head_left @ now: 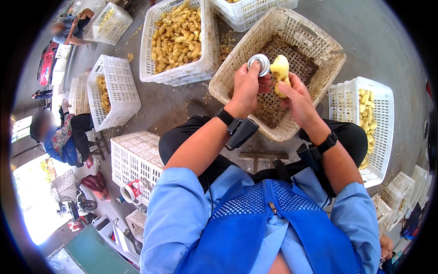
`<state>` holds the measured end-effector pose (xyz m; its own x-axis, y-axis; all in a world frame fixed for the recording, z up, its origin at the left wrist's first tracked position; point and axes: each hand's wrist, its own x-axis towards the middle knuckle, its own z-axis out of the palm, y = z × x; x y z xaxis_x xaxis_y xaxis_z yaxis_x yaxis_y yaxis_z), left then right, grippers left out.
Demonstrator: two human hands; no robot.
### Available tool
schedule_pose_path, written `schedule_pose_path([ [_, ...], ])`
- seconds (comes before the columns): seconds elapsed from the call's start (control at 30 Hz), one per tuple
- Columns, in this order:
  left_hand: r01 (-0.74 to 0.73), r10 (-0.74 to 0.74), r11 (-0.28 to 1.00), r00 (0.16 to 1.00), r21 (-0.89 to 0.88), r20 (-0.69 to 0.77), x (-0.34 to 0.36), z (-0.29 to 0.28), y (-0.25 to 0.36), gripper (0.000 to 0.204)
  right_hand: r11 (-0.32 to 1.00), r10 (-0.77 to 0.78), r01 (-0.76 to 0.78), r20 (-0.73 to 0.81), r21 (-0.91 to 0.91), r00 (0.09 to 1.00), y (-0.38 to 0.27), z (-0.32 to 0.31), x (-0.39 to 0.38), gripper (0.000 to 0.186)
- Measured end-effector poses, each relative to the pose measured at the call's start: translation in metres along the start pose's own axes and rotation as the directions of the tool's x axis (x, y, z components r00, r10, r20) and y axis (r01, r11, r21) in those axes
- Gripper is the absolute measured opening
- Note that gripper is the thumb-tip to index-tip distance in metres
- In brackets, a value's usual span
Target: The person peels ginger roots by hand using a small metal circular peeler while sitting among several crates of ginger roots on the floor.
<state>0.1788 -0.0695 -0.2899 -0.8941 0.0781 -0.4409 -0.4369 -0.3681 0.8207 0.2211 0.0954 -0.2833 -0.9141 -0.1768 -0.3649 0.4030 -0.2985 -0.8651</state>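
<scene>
My left hand [247, 86] is closed round a small round silver metal lid [261, 61], its shiny face turned upward. Just to the right, my right hand [299, 99] grips a pale yellow knob of ginger [279, 67] by its lower end. The ginger stands nearly upright beside the lid; whether the two touch, I cannot tell. Both hands are over a worn, dirt-stained plastic crate [275, 22] with a perforated bottom, which stands between my knees. Brown scraps lie on the crate's bottom.
Beyond my left hand stands a white crate [145, 45] full of ginger [178, 39]. Another white crate [384, 137] with ginger is by my right knee. An upturned-looking white crate [137, 153] sits by my left knee. Two people [66, 139] are at the left.
</scene>
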Motion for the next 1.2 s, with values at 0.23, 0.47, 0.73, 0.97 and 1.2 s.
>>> schedule_pose_path([
  [0.23,0.071,-0.074,0.996,0.995,-0.051,-0.068,0.000,0.003,-0.006,0.029,0.962,-0.274,0.274,-0.023,0.008,0.961,0.004,0.004,0.007,0.044],
  [0.47,0.183,-0.151,0.959,0.976,-0.217,0.154,0.001,0.010,-0.024,0.033,0.869,-0.390,0.329,-0.100,-0.371,0.915,-0.001,0.018,0.000,0.039],
  [0.73,-0.138,0.134,0.989,0.987,-0.048,-0.085,0.019,0.006,-0.002,0.025,0.762,-0.403,0.344,0.014,-0.549,0.915,-0.017,0.023,-0.012,0.044],
  [0.97,-0.362,0.375,0.907,0.927,0.213,-0.021,0.024,0.007,0.008,0.025,0.927,-0.062,0.106,0.133,-0.359,0.989,-0.013,0.016,-0.014,0.055],
  [1.2,-0.521,0.510,0.798,0.851,0.304,0.121,0.014,0.017,0.018,0.023,0.948,0.106,-0.030,0.223,-0.317,0.969,-0.021,0.015,-0.018,0.043],
])
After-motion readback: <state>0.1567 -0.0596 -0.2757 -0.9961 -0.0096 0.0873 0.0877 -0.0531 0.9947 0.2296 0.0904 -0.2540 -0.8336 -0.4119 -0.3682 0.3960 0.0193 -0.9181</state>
